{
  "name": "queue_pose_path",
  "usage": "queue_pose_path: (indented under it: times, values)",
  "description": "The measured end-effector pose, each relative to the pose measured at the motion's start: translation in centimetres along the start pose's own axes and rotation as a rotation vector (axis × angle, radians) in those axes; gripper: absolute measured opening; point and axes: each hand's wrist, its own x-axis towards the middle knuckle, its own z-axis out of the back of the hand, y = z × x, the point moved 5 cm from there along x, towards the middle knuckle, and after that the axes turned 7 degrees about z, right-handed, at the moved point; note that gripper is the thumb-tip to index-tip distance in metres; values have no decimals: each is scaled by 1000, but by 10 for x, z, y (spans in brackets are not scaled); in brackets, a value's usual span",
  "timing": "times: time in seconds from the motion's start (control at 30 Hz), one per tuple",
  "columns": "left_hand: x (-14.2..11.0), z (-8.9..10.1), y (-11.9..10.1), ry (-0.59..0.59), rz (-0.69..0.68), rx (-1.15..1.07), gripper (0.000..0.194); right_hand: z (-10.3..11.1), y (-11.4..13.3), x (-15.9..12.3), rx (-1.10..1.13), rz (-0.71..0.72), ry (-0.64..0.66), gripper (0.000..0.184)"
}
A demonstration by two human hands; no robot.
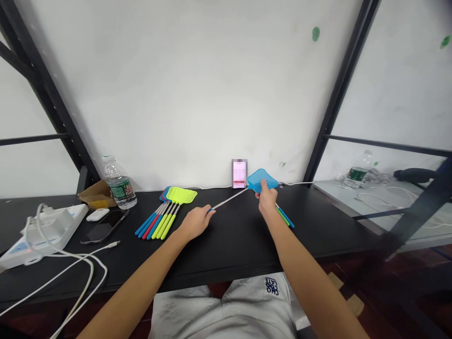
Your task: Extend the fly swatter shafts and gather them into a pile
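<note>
A blue fly swatter point(257, 178) with a thin metal shaft is stretched between my two hands above the black table. My left hand point(196, 222) is wrapped round its handle, most of which is hidden in the palm. My right hand point(267, 197) pinches the mesh head, thumb on top. Partly under my right forearm lie more swatters, of which a blue handle point(286, 218) and a green one show. To the left of my left hand, several swatters point(165, 214) with yellow, blue and red handles lie side by side, heads away from me.
A pixelated phone-like screen point(239, 173) leans against the white wall. At the left are a water bottle point(121, 184), a cardboard box point(97, 194), a white case point(98, 214), a dark phone point(105, 227) and a power strip point(45, 230) with loose white cables. Black metal posts flank the table.
</note>
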Motion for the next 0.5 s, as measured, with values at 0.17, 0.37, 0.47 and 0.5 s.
queue_pose_path:
  times: [0.17, 0.37, 0.47, 0.5]
  values:
    - [-1, 1, 6, -19, 55, 22, 40, -21, -1, -23, 43, 17, 219, 35]
    - [1, -2, 7, -33, 27, -61, 41, -36, -2, -47, 78, -22, 403, 36]
    - [2, -2, 5, -47, 24, -97, 41, -47, -1, -65, 108, -11, 516, 36]
    - [2, -2, 5, -50, 26, -101, 41, -49, -2, -69, 112, -10, 536, 36]
